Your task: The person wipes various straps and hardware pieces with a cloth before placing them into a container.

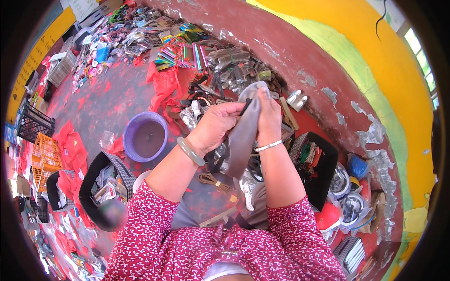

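Observation:
In front of my chest, both hands hold one long grey-brown piece of limp, smooth material (244, 136), maybe cloth or thin leather. My right hand (269, 117) grips its upper end, the thumb pressed on the folded top. My left hand (216, 125) is closed at its left edge, thumb and index finger pinching a short black strip (245, 106) that lies against it. The lower end hangs free over my lap. Whether the strip is joined to the piece, I cannot tell. Below my left hand a coiled tan cord (214, 181) lies on the floor.
To the left stands a purple tub (127, 140) of murky water. Black boxes of small goods flank me, one on the left (89, 187) and one on the right (324, 159). Piled goods (234, 58) line the red wall (300, 70). An orange crate (46, 157) is at far left.

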The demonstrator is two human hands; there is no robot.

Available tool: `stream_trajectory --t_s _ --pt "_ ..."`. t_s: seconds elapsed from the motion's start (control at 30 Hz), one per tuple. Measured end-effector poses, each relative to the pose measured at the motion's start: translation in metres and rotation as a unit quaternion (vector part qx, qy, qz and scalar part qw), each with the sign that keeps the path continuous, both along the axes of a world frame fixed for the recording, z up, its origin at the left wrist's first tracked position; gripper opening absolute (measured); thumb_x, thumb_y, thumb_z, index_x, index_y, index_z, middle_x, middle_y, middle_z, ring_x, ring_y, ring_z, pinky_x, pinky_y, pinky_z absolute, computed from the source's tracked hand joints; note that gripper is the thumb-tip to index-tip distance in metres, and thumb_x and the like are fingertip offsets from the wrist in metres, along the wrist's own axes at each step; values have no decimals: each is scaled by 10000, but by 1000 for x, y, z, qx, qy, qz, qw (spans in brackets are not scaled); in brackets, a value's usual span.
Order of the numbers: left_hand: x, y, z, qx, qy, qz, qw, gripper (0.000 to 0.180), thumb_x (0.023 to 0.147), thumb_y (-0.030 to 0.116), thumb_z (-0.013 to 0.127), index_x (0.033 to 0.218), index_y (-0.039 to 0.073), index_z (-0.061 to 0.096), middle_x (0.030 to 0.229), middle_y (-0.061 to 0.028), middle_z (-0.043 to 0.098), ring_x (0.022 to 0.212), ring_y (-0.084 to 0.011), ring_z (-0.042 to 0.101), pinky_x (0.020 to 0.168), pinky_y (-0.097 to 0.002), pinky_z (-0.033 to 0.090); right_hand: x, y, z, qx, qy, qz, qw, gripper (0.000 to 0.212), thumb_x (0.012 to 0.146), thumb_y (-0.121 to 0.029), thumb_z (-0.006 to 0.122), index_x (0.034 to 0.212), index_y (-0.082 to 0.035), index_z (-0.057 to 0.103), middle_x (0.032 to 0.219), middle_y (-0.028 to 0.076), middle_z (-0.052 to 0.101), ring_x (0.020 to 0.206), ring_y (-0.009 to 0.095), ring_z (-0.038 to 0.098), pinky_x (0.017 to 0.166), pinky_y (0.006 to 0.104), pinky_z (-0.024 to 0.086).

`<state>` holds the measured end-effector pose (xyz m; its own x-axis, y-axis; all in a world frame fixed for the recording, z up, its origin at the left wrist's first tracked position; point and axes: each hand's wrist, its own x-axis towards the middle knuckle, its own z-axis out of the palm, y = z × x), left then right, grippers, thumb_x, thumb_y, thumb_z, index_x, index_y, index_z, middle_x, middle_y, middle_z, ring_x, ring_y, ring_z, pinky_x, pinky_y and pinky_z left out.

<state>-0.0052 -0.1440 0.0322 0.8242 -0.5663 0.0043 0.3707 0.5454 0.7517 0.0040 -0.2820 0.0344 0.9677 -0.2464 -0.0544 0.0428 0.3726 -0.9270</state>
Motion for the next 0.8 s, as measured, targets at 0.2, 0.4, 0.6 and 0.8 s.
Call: stream_trajectory --t_s 0.2,0.4,0.6,0.8 --pt "14 12 -3 -122 107 93 982 305 801 -44 468 1104 -37 498 1030 -153 582 945 -230 582 850 -334 469 18 -40 -5 242 22 35 969 393 896 -382 440 1063 -33 513 984 92 587 851 230 586 751 375 495" --pt "22 14 -17 -148 158 155 964 216 814 -19 503 1030 -17 516 959 -132 591 879 -193 582 816 -299 475 13 0 -6 172 144 -12 974 315 880 -309 512 1006 -25 557 970 68 591 871 175 567 739 307 465" --pt "14 -3 -5 21 31 240 970 140 809 -5 555 934 -21 614 873 -75 631 775 -131 595 721 -243 481 5 11 -12 271 10 241 932 352 875 -285 512 1091 -7 509 1044 89 572 933 184 551 826 323 436" --pt "17 3 8 38 -15 303 952 133 788 1 578 910 -34 619 827 -49 629 702 -90 575 654 -211 469 -4 2 -6 231 5 324 917 313 860 -143 525 1137 -4 476 1067 75 559 991 189 532 882 340 408"
